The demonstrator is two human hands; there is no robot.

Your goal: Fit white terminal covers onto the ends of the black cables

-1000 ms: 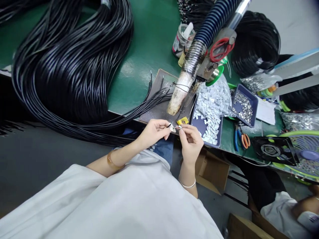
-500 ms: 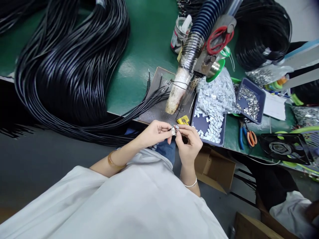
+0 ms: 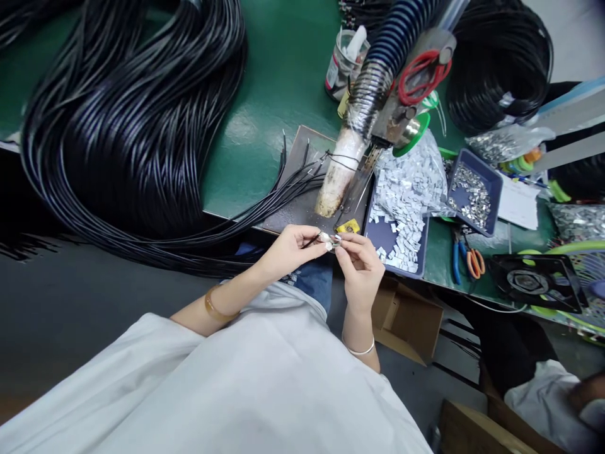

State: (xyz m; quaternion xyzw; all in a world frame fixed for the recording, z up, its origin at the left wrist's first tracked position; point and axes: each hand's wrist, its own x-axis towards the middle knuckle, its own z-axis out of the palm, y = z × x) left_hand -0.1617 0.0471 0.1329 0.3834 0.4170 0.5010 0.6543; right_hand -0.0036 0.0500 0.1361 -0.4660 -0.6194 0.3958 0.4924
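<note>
My left hand (image 3: pixel 293 251) pinches the end of a black cable with a small whitish piece (image 3: pixel 327 239) at its tip. Close on its right, my right hand (image 3: pixel 362 268) has thumb and fingers closed on a small thin metallic part that meets the whitish piece; its exact shape is too small to tell. Both hands are over the table's front edge, just below a dark board (image 3: pixel 295 211). A bundle of black cables (image 3: pixel 255 211) lies across that board. Beside my right hand is a blue tray (image 3: pixel 418 265) of small white pieces.
A ribbed hose (image 3: pixel 373 82) slants down over the board. Behind it stand a jar (image 3: pixel 333 72) and a solder spool (image 3: pixel 416 132). To the right are a tray of metal parts (image 3: pixel 472 189), pliers (image 3: pixel 457 255) and a fan (image 3: pixel 534 282). Coiled cables (image 3: pixel 132 139) fill the left. Another person sits lower right.
The fingers of both hands have shifted slightly around the small parts, and more of the whitish piece shows. The view has moved a little.
</note>
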